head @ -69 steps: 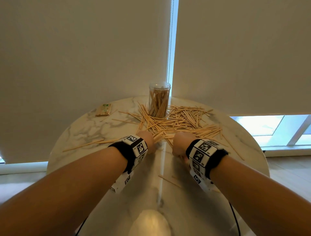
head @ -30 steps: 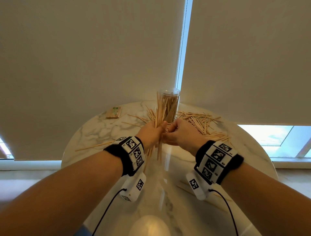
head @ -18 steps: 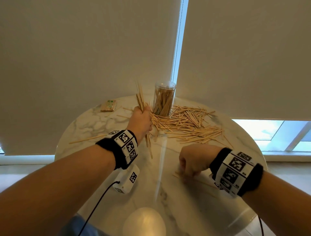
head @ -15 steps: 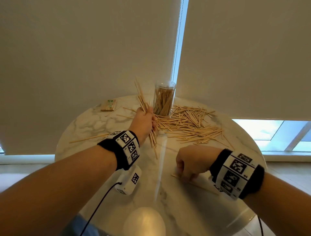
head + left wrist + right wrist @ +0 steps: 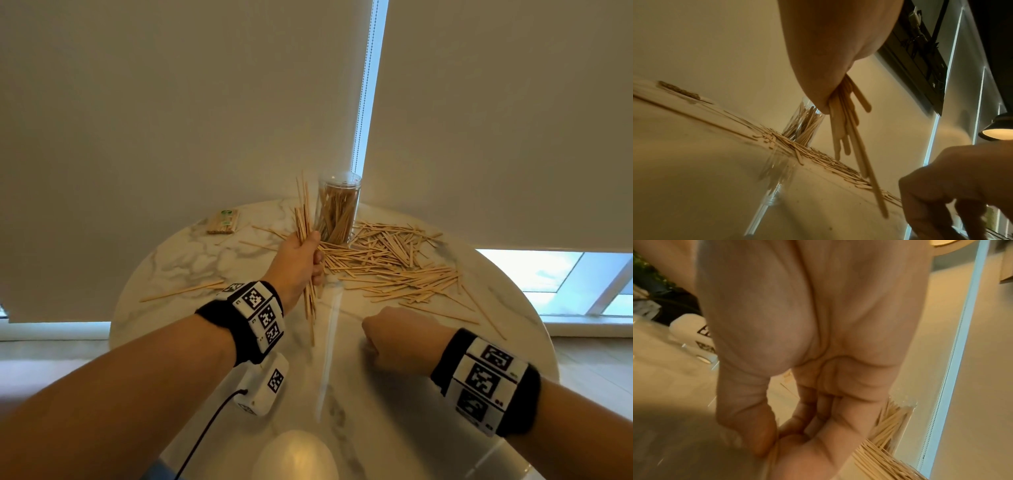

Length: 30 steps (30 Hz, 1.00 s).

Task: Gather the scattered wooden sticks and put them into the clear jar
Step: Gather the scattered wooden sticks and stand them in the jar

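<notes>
While the left hand [image 5: 297, 260] grips a bundle of sticks [image 5: 306, 240] upright just beside the jar [image 5: 337, 209] at the table's [image 5: 171, 260] far edge, the right hand [image 5: 400, 339] rests near the front edge, fingers curled, seemingly pinching something I cannot make out. Loose sticks [image 5: 387, 260] lie scattered right of the jar.
</notes>
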Available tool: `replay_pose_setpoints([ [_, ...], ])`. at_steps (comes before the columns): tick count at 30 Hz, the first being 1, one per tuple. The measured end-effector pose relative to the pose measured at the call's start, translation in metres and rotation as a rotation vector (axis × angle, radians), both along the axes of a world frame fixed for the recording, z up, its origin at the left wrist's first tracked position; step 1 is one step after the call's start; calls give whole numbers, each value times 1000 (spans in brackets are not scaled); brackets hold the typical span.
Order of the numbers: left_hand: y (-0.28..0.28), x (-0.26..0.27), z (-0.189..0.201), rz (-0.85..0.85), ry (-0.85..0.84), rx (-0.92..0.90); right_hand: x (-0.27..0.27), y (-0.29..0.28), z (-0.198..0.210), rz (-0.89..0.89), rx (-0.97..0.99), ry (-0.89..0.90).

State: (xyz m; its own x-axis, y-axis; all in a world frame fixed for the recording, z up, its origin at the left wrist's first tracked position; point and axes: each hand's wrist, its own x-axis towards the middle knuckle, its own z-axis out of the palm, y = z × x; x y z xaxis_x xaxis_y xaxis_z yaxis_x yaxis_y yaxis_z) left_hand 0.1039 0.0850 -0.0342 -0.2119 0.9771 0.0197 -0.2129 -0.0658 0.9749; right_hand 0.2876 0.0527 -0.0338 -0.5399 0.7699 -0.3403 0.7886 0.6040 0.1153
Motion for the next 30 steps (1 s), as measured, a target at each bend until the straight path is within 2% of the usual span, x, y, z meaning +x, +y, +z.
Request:
replay_pose_setpoints([
  [2,1,1,-2,-18,-11,-10,0,8,1,-29,3,38],
  [4,2,3,-1,-25,1,-23,1,23,8,-84,-5,194],
  [7,7,6,3,-32,-31,-65,-2,56,28,-186,-73,660],
  [10,13,12,8,-164,-64,-83,-15,85,48,-253,-235,1179],
  [12,18,15,11,-228,-71,-71,-27,101,57,-258,-254,1325],
  [14,25,13,13,-200,-67,-28,-38,114,64,-233,-198,1329],
  [15,30,11,13,-158,-12,3,-42,120,68,-214,-183,1325],
  [19,43,-4,18,-73,326,170,-50,137,77,-119,-196,1375],
  [23,54,-14,23,-64,649,220,-47,144,95,-191,89,1682],
  [24,56,-14,23,-93,721,241,-45,144,98,-188,162,1707],
  [25,58,-13,22,-131,781,263,-45,143,100,-171,202,1670],
  [27,63,-9,19,-192,845,296,-46,142,99,-110,132,1439],
  [29,69,-7,19,-199,836,299,-51,138,93,-48,91,1216],
  [30,73,-7,20,-188,825,298,-52,139,91,-41,112,1200],
])
